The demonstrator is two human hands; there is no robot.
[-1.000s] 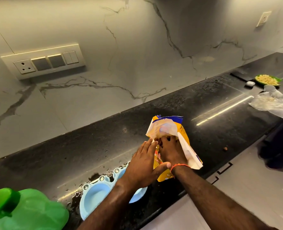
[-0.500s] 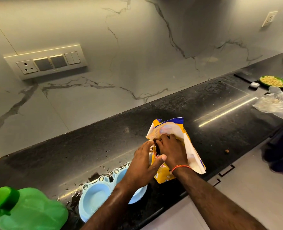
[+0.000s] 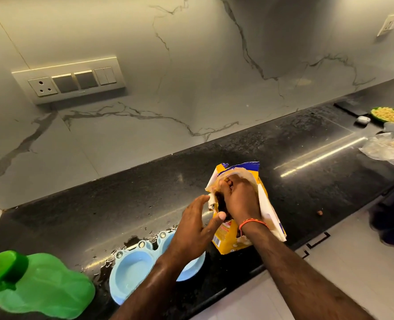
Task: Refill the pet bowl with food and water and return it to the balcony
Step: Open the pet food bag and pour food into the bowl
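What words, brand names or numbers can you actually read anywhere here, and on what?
None can be read.
Yellow food bag: printing on the lower front, too blurred to read.
Blue band at the bag's top: no legible lettering.
Switch panel: no markings visible.

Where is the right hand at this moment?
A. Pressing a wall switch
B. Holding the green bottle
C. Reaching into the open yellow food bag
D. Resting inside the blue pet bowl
C: the right hand has its fingers inside the open mouth of the yellow food bag, while the left hand hovers open beside it, above the blue pet bowl.
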